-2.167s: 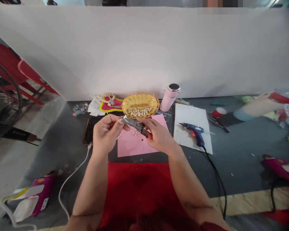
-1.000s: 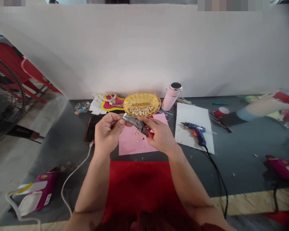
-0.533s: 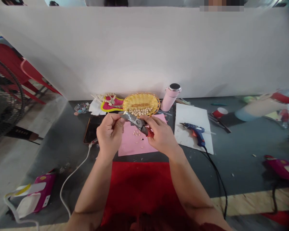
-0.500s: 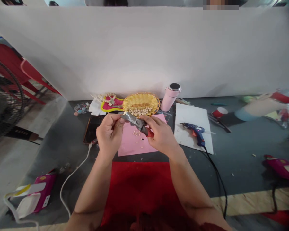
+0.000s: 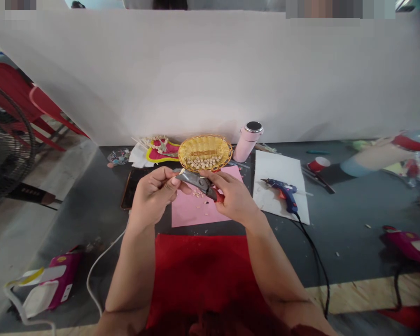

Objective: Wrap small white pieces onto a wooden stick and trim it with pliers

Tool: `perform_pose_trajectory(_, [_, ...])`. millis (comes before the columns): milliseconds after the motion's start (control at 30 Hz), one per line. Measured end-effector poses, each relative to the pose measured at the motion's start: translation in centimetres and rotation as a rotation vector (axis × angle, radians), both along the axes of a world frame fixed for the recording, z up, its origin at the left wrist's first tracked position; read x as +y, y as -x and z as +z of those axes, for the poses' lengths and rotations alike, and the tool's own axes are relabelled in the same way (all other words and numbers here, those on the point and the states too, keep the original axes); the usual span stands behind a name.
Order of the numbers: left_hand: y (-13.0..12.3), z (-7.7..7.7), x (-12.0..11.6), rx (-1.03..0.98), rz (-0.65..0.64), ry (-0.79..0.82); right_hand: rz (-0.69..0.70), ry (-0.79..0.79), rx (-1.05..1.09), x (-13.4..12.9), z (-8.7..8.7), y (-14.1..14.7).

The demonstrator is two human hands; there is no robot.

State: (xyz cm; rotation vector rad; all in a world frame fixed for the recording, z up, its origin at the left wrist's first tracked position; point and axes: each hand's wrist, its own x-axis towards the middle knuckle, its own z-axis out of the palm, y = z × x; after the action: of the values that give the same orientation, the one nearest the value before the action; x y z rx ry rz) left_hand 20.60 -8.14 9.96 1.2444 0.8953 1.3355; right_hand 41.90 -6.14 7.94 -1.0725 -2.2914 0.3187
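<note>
My right hand point(image 5: 233, 196) is wrapped round the red handles of a pair of pliers point(image 5: 195, 181), whose metal jaws point left. At the jaw tip, my left hand point(image 5: 152, 193) pinches a small pale piece point(image 5: 180, 172), mostly hidden by the fingers and too small to name. Below the pliers lies a pink sheet point(image 5: 192, 214) with pale bits and a dark speck on it. Just behind the hands, a yellow woven basket point(image 5: 205, 141) holds many small pale pieces point(image 5: 203, 163).
A pink flask point(image 5: 247, 142) stands right of the basket. Further right, a blue glue gun point(image 5: 283, 190) lies on a white board point(image 5: 266, 165), its black cord running forward. At left are a phone point(image 5: 129, 191) with a white cable and a purple power strip point(image 5: 65, 275). A white partition point(image 5: 210, 70) rises behind.
My left hand has shifted slightly left and down, its fingers now curled lower beneath the jaw tip. The pliers have turned a little, and the right hand stays nearly in place.
</note>
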Motion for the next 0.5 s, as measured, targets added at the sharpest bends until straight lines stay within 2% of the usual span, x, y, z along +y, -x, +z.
perform_pose_trajectory(167, [-0.9, -0.1, 0.2, 0.07, 0.075, -0.02, -0.053, 0.024, -0.042, -0.3, 0.3, -0.5])
perform_pose_trajectory(400, [-1.7, -0.5, 0.3, 0.369, 0.282, -0.188, -0.088, 0.032, -0.102, -0.3, 0.9, -1.1])
perform_pose_trajectory(500, [-1.8, -0.5, 0.2, 0.381, 0.255, -0.201, -0.072, 0.049, -0.117, -0.5, 1.1, -1.2])
